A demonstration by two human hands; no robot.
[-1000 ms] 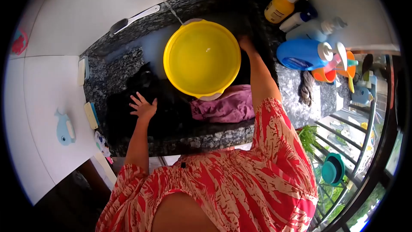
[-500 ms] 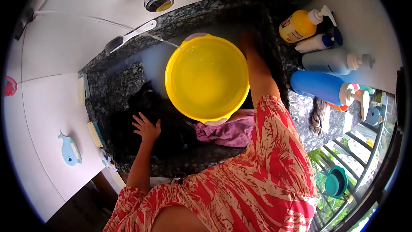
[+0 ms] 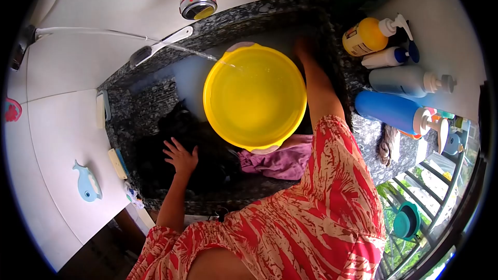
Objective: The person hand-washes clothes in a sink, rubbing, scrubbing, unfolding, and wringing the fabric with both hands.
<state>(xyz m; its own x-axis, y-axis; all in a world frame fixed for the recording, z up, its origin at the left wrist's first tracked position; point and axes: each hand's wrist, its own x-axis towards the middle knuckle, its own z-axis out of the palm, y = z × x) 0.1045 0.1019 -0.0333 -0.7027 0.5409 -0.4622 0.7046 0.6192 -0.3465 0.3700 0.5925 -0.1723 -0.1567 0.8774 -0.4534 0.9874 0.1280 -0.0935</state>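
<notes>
My left hand (image 3: 181,158) lies with fingers spread on a dark, black cloth (image 3: 155,161) in the stone sink (image 3: 127,111). My right arm reaches past the right side of a yellow basin (image 3: 254,96) filled with water. At its end, my right hand (image 3: 304,47) is in shadow at the sink's far right corner, by cloudy water (image 3: 194,75), and its fingers cannot be made out. A thin stream of water (image 3: 176,45) arcs from the left into the basin. A purple cloth (image 3: 280,162) rests below the basin's near edge.
Pump bottles, one yellow (image 3: 365,37) and one blue (image 3: 386,110), line the right ledge among others. A brush (image 3: 161,46) leans along the back left rim. Two taps, the nearer a chrome one (image 3: 198,4), overhang the back. More brushes (image 3: 118,163) stand along the left edge.
The whole view has shifted slightly, so the sink and basin appear a little further right and lower. Both hands keep about the same places relative to the sink.
</notes>
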